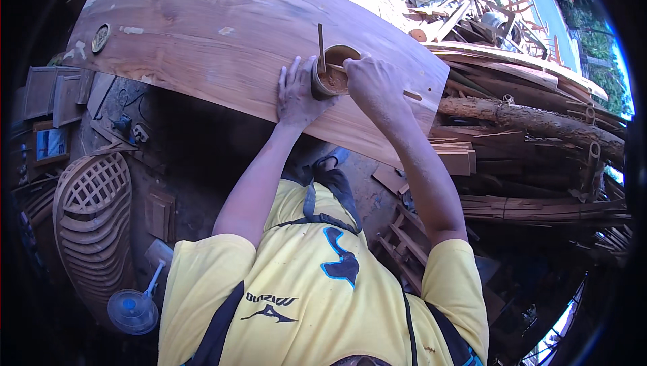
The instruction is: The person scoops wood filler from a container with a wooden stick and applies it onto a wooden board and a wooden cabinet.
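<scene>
A long wooden board point(222, 32) lies across in front of me, with pale filler-like smears on it. On it stands a round container point(319, 87), partly filled with a brownish-orange paste point(335, 81). My left hand point(296, 93) steadies the container between index finger and thumb, its other fingers spread on the board. My right hand point(369, 83) is closed round the thin handle of a scraper-like tool point(321, 49). The tool's narrow flat blade stands nearly edge-on at the container's mouth. Most of the handle is hidden in my fist.
A round lid-like disc point(101, 38) lies at the board's left end. Stacked planks and a log point(532, 116) crowd the right. At lower left are a curved lattice chair back point(94, 211) and a blue-and-clear fan point(133, 311). Wooden frames point(50, 93) stand far left.
</scene>
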The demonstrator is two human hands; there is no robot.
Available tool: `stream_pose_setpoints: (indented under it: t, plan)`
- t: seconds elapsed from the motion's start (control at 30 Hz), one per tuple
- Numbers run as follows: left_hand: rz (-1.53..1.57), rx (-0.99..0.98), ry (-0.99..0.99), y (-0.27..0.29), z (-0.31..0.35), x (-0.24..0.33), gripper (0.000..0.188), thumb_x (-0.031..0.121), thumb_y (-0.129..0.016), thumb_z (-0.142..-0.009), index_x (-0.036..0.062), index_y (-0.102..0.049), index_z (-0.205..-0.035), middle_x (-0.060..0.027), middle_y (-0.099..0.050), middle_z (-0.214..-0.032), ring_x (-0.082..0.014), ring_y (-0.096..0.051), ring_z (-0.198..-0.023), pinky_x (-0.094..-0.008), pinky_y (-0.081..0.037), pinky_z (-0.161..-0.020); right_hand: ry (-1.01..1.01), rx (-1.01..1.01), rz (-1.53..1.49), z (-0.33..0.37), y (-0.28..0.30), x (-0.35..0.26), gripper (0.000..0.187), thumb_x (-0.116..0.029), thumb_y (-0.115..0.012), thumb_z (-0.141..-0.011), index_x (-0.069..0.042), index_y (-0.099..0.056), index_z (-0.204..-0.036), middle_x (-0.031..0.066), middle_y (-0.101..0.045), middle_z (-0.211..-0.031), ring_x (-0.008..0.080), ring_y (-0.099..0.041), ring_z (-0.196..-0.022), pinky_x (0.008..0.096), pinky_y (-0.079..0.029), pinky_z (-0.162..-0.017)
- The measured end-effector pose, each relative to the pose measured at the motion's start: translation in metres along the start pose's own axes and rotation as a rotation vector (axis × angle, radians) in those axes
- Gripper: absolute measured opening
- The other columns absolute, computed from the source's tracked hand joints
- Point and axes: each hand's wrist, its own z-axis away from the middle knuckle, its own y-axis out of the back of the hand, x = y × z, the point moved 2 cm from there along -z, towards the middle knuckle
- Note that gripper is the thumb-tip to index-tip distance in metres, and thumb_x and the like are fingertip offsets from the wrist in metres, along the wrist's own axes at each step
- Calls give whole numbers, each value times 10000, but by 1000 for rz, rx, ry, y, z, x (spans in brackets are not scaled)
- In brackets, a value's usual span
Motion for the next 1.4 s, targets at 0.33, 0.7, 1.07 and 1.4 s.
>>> stream_pose_setpoints:
  t: [0.33,0.7,1.07,1.4]
  plan:
    - [-10,-46,26,2,13,0,1083,478,-965,-644,62,-468,-1511,-155,-531,-1537,-302,-381,-1556,-556,-242,-1307,107,-81,-124,-3,-27,-5,168,-115,-653,-888,-32,-799,-869,207,-747,-929,348,-767,-842,456,-615,-714]
    - [-107,-29,-35,-1,4,4,1089,687,-827,-735,29,-474,-1528,-164,-528,-1552,-299,-377,-1559,-525,-221,-1312,53,49,-268,39,-21,23,225,-72,-639,-870,-35,-771,-1048,206,-713,-1036,360,-749,-907,489,-605,-787]
    - [-142,-25,-5,-1,5,8,1114,697,-829,-747,16,-444,-1539,-180,-515,-1558,-304,-383,-1555,-522,-239,-1305,-79,337,-645,73,-90,50,275,-245,-616,-1018,-137,-771,-1218,180,-738,-1007,389,-732,-897,542,-575,-820]
    - [-188,-11,-26,2,9,12,1083,705,-800,-783,22,-452,-1548,-181,-506,-1575,-317,-378,-1556,-543,-263,-1288,-263,69,-1783,161,-95,56,341,-280,-677,-1068,-61,-704,-1327,-14,-590,-801,55,-539,-643,236,-456,-575]
